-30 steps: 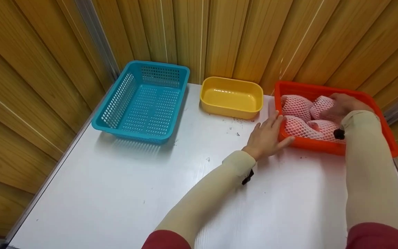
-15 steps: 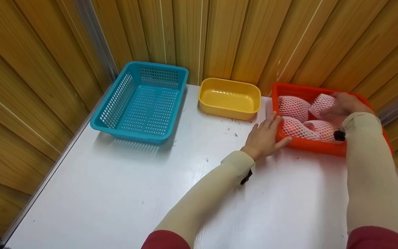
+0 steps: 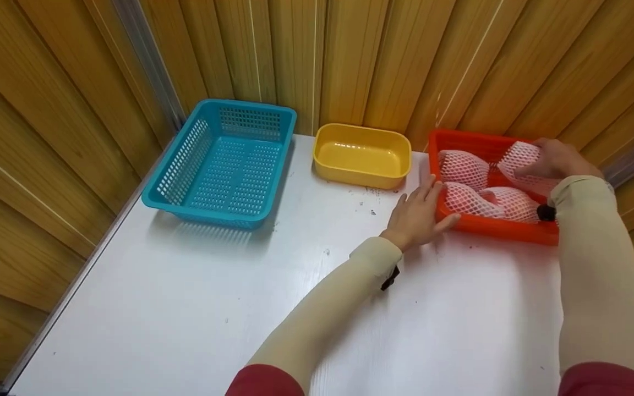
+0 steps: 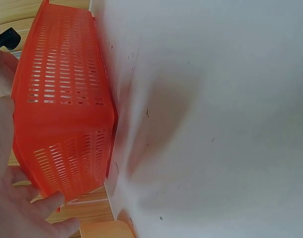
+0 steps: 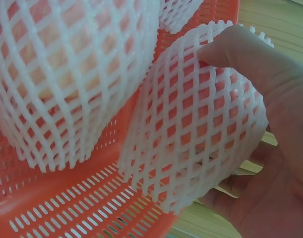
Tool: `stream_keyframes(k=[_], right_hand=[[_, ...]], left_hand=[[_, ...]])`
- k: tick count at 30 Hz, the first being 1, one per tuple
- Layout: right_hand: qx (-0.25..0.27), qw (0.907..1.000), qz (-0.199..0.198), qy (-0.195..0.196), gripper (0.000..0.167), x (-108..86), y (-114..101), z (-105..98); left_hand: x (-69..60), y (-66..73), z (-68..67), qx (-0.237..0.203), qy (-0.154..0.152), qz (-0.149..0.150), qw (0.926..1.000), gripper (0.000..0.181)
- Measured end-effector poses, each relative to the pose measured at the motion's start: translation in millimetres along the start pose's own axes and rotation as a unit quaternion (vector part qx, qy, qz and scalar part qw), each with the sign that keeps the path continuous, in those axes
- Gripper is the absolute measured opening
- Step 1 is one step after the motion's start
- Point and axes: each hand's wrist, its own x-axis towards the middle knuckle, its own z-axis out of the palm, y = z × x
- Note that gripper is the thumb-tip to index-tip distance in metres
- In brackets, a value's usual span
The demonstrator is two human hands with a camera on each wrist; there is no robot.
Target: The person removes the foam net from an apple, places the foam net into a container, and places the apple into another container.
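Note:
My right hand (image 3: pixel 563 159) grips a reddish round fruit in a white foam net (image 5: pixel 196 119), raised and tilted at the back right of the red slotted basket (image 3: pixel 507 229). In the right wrist view the thumb lies over the net's upper edge and the fingers curl beneath. Several other netted fruits (image 3: pixel 463 168) lie in the basket, on its left and front sides. My left hand (image 3: pixel 417 216) rests with extended fingers against the basket's left end; the left wrist view shows its fingertips (image 4: pixel 53 201) at the slotted wall.
A yellow tub (image 3: pixel 361 177) stands left of the red basket, by the wooden wall (image 3: pixel 350 60). Farther left is a blue-green slotted basket (image 3: pixel 215 217) with nothing in it. All stand on a white table (image 3: pixel 185 308).
My right hand has lifted the netted fruit slightly and shifted it back and right, opening a gap beside the other fruits. The left hand stays at the basket's end.

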Motion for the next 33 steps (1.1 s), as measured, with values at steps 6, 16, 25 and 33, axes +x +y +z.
stream_keyframes(k=[6, 16, 25, 33], right_hand=[[-0.021, 0.9992, -0.019, 0.029, 0.117, -2.2, -3, -3], [-0.030, 0.9973, -0.037, 0.055, 0.112, -7.7, -6, -7], [-0.044, 0.9925, -0.069, 0.091, 0.104, -10.3, -7, -5], [-0.028, 0.9952, -0.055, 0.076, 0.107, -17.5, -3, -2]], left_hand=[[0.4, -1.7, 0.7, -0.008, -0.004, -0.004, 1.0000, 0.085], [1.0, -1.2, 0.1, -0.016, 0.003, 0.003, 0.9999, 0.086], [1.7, -1.2, -2.1, -0.011, 0.006, 0.004, 0.9999, 0.084], [0.8, -2.2, -1.3, -0.007, 0.012, 0.016, 0.9998, 0.085]])
